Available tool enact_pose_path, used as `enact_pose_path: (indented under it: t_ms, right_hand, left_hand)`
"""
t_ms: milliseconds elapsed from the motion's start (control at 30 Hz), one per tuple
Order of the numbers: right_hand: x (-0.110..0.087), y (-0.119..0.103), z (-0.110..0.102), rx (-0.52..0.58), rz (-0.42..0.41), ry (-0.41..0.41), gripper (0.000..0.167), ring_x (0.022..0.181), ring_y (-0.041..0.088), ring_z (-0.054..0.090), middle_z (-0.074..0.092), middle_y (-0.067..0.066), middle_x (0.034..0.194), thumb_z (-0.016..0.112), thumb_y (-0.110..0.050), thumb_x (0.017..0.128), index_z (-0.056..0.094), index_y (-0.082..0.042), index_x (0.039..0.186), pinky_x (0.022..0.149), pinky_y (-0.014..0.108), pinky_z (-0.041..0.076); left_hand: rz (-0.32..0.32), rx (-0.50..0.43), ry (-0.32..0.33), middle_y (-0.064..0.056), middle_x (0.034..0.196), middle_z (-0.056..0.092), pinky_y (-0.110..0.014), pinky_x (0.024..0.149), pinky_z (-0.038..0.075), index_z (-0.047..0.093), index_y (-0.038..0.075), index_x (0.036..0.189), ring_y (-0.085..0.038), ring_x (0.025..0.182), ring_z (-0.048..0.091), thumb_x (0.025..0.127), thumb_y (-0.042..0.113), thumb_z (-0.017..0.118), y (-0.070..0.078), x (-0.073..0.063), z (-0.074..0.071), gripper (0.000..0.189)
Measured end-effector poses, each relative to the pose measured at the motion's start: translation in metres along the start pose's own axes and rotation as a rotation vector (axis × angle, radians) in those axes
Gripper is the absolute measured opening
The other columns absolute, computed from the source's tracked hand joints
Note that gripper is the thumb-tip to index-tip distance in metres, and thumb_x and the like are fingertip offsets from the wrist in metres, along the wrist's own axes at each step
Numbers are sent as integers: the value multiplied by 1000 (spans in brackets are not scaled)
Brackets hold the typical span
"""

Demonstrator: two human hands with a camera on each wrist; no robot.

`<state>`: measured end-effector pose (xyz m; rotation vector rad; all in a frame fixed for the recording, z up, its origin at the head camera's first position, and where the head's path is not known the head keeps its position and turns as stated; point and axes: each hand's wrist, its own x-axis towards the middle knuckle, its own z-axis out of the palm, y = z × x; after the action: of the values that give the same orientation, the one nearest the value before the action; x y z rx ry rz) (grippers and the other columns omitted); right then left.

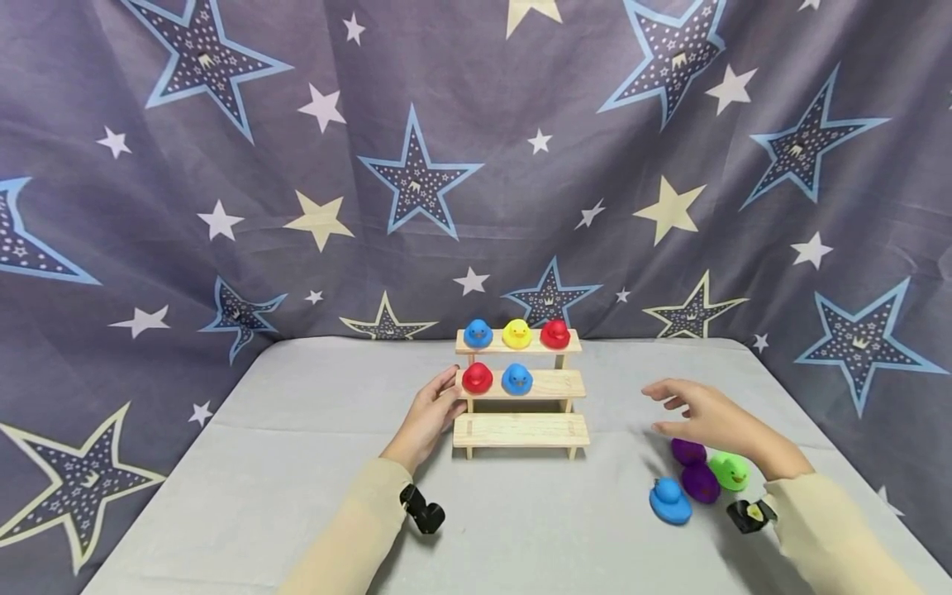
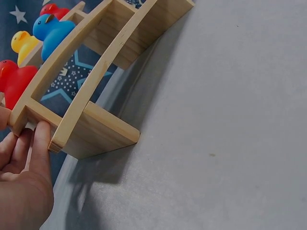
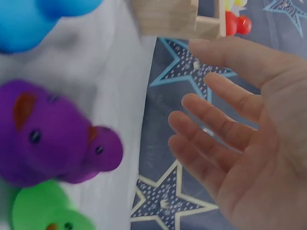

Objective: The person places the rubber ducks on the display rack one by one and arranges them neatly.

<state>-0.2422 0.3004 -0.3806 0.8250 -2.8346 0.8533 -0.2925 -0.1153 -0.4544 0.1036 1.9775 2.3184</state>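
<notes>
A three-tier wooden stand (image 1: 521, 426) is on the table. My left hand (image 1: 429, 417) grips the left end of its middle tier; the left wrist view shows fingers (image 2: 41, 148) against the wood. That tier bears a red rubber duck (image 1: 477, 378) and a blue rubber duck (image 1: 516, 379). Up on the top tier sit blue (image 1: 478, 334), yellow (image 1: 516, 334) and red (image 1: 555, 334) ducks. My right hand (image 1: 714, 417) hovers with relaxed, parted fingers and nothing in it, above two purple ducks (image 3: 45, 134), a green duck (image 1: 730, 471) and a blue duck (image 1: 671, 501).
The loose ducks lie close together on the pale grey tabletop (image 1: 312, 479), right of the stand. A dark curtain (image 1: 491, 74) printed with stars hangs behind the table and along its sides. Both wrists carry small black devices (image 1: 422, 510).
</notes>
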Motion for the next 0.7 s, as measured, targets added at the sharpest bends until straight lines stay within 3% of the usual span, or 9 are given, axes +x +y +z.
enact_pose_path:
  t_ms: [267, 467, 700]
  right_hand:
    - [-13, 18, 1, -15, 51, 4, 44, 99, 36, 67, 68, 18, 117, 81, -18, 85, 65, 0, 122, 82, 49, 60]
    - [-21, 33, 5, -1, 89, -41, 45, 98, 39, 67, 67, 21, 117, 80, -18, 85, 65, 5, 120, 84, 54, 59]
    - [-28, 42, 13, -20, 170, -88, 45, 95, 33, 68, 71, 17, 109, 81, -25, 83, 69, 5, 115, 84, 51, 59]
  left_hand:
    - [8, 8, -14, -22, 151, 38, -35, 108, 47, 29, 0, 156, -35, 134, 46, 105, 7, 46, 2, -1, 0, 54]
    - [13, 5, -16, -23, 152, 37, -37, 109, 46, 29, 0, 156, -37, 134, 45, 105, 7, 45, 2, -1, 0, 54]
    - [2, 9, -14, -23, 151, 37, -36, 109, 46, 29, 0, 156, -35, 133, 47, 106, 8, 45, 3, -2, 0, 53]
